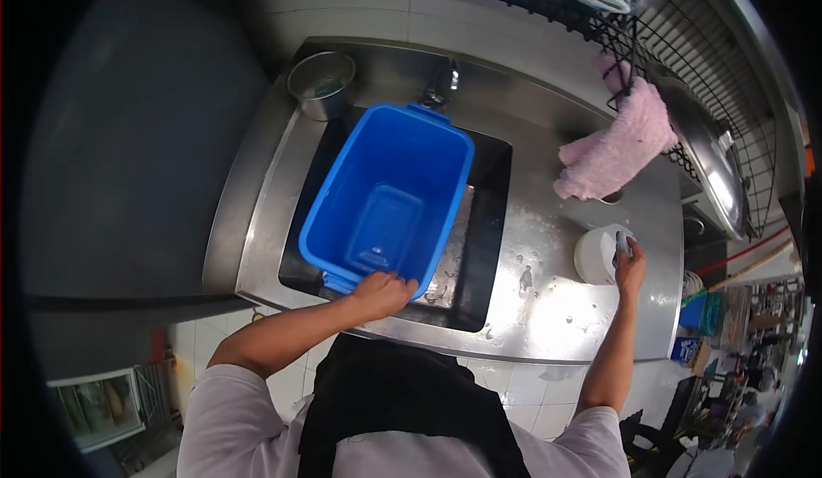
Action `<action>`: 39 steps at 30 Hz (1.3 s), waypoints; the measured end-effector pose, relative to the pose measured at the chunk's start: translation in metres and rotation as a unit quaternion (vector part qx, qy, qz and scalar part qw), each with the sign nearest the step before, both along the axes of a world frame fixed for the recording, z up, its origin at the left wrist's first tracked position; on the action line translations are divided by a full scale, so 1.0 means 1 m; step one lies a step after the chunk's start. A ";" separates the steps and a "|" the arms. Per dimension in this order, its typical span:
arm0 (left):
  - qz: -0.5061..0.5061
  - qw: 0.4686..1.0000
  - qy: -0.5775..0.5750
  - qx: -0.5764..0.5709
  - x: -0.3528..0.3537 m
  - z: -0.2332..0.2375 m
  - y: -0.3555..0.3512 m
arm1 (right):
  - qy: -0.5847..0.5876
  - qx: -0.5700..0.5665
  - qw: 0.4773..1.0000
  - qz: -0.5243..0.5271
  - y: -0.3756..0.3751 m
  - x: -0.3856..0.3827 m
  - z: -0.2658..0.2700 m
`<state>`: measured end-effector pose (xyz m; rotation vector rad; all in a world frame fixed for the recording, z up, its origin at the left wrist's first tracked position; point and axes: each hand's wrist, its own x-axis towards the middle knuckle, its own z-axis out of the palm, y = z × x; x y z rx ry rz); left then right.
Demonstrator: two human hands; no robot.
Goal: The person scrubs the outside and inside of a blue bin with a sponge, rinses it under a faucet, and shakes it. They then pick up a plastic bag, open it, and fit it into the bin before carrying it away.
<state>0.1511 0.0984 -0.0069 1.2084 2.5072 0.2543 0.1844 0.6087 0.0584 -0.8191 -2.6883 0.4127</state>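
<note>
A deep blue plastic bin (387,157) sits tilted in the sink (490,247), its open top facing me. My left hand (381,295) is closed over the near rim of the bin. On the steel counter to the right stands a round white tub (592,257). My right hand (631,268) is at the tub's right side, its fingers pinching a small greyish sponge-like piece (621,241) over the opening. What exactly this piece is, I cannot tell.
A steel pot (322,84) stands at the sink's back left corner, near the faucet (453,75). A pink towel (621,148) hangs from the wire rack (638,41), beside a large metal lid (715,157). Water drops dot the counter (548,307).
</note>
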 end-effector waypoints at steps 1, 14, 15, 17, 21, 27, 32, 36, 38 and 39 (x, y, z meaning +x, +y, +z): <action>0.007 1.000 -0.001 -0.003 -0.003 0.000 -0.004 | -0.001 -0.003 1.000 0.007 0.012 -0.005 -0.008; 0.064 0.986 -0.118 0.094 -0.007 0.012 -0.025 | -0.258 -0.081 0.961 0.060 0.089 -0.030 -0.105; 0.107 0.984 -0.059 0.127 -0.013 0.012 -0.029 | -0.275 -0.014 0.961 0.039 0.086 -0.032 -0.103; 0.194 0.963 0.125 0.142 -0.032 0.014 -0.046 | -0.231 0.006 0.972 0.036 0.057 -0.034 -0.061; 0.344 0.855 0.382 0.072 -0.073 0.017 -0.088 | -0.015 -0.034 0.999 0.005 -0.028 -0.022 -0.003; 0.500 0.861 -0.074 0.047 -0.077 -0.018 -0.110 | 0.112 -0.172 0.952 0.225 -0.203 -0.054 -0.072; 0.501 0.840 -0.089 0.188 -0.050 -0.027 -0.098 | 0.177 -0.063 0.958 0.215 -0.284 -0.179 -0.082; 0.488 0.850 -0.111 0.163 -0.051 -0.019 -0.096 | 0.151 -0.081 0.964 0.205 -0.327 -0.268 -0.099; 0.480 0.854 -0.114 0.164 -0.054 -0.020 -0.098 | 0.169 -0.159 0.939 0.255 -0.369 -0.287 -0.112; 0.472 0.857 -0.118 0.167 -0.054 -0.020 -0.098 | 0.192 -0.005 0.930 0.314 -0.388 -0.284 -0.107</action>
